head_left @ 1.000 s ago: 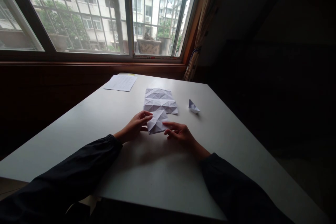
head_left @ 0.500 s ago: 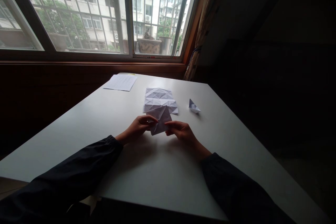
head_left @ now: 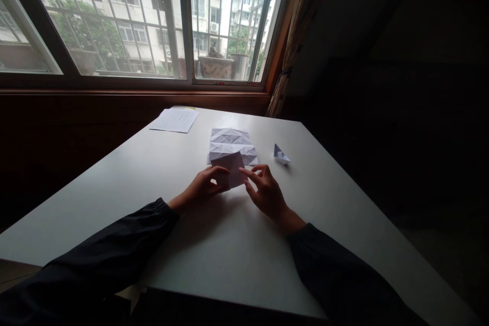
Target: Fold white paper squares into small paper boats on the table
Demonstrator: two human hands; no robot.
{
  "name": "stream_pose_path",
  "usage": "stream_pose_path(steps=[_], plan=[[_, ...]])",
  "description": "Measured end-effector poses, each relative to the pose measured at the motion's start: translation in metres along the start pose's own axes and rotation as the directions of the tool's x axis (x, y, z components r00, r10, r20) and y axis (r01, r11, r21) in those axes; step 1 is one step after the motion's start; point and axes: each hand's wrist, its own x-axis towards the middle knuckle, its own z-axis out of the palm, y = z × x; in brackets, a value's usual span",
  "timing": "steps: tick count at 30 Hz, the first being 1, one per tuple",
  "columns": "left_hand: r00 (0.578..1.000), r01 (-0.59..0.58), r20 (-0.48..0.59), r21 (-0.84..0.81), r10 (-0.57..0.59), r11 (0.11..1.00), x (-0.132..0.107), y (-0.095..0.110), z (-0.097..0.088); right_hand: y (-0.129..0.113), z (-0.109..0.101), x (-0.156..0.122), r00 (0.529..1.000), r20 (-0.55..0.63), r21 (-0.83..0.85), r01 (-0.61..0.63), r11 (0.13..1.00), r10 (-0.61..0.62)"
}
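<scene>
A small creased square of white paper stands tilted up off the white table between my two hands. My left hand pinches its left lower edge with thumb and fingers. My right hand touches the paper's right edge with stretched fingertips, fingers apart. Just behind the paper lie two creased white sheets, one overlapping the other.
A small folded paper boat sits to the right of the sheets. A printed sheet lies at the table's far left corner near the sill. A barred window and a curtain stand behind; the room at right is dark.
The paper was lifted from lying flat and turned up on edge between my hands. My right hand's fingers went from a pinch to stretched out along the paper's right side.
</scene>
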Motion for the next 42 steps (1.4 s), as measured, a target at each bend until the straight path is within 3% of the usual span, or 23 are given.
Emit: stream_pose_path(steps=[4, 7, 21, 30, 42], plan=[[1.000, -0.015, 0.011, 0.026, 0.015, 1.000, 0.000, 0.001, 0.001, -0.003, 0.001, -0.002, 0.982, 0.171, 0.075, 0.065, 0.995, -0.077], [0.999, -0.027, 0.033, 0.004, 0.027, 1.000, -0.001, 0.000, 0.002, -0.007, 0.003, -0.003, 0.973, 0.212, 0.126, 0.064, 0.990, -0.090], [0.982, 0.057, 0.190, -0.233, -0.012, 0.971, -0.003, -0.007, 0.003, -0.008, 0.001, -0.004, 0.975, 0.209, 0.139, 0.048, 0.989, -0.077], [0.980, 0.106, 0.191, -0.250, -0.058, 0.962, -0.003, -0.007, 0.001, -0.010, 0.000, -0.005, 0.972, 0.220, 0.201, 0.037, 0.979, -0.082], [0.995, 0.069, 0.088, -0.165, -0.055, 0.984, -0.003, -0.006, 0.003, -0.014, -0.004, -0.003, 0.956, 0.232, 0.222, 0.126, 0.967, -0.178]])
